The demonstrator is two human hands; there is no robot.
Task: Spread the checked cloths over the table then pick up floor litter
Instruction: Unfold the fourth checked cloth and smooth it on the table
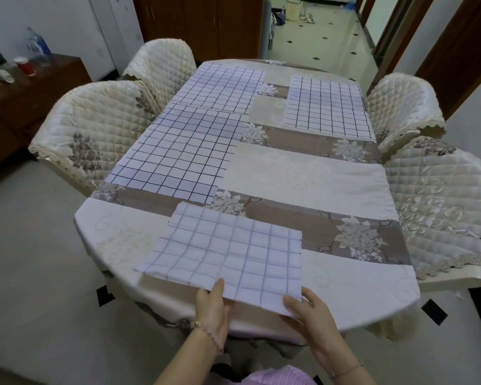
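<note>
Three white checked cloths lie flat on the table [303,176]: one at the far left [220,87], one at the far right [326,105], one at the middle left [178,154]. A fourth checked cloth [228,252], its grid paler, lies folded at the near edge. My left hand [213,309] pinches its near edge, thumb on top. My right hand [307,311] grips its near right corner. No litter shows on the floor.
Quilted cream chairs flank the table: two on the left [92,134], [161,62], two on the right [400,107], [442,201]. A dark sideboard [39,87] with bottles and a red cup stands at far left. Pale tiled floor [34,273] lies to my left.
</note>
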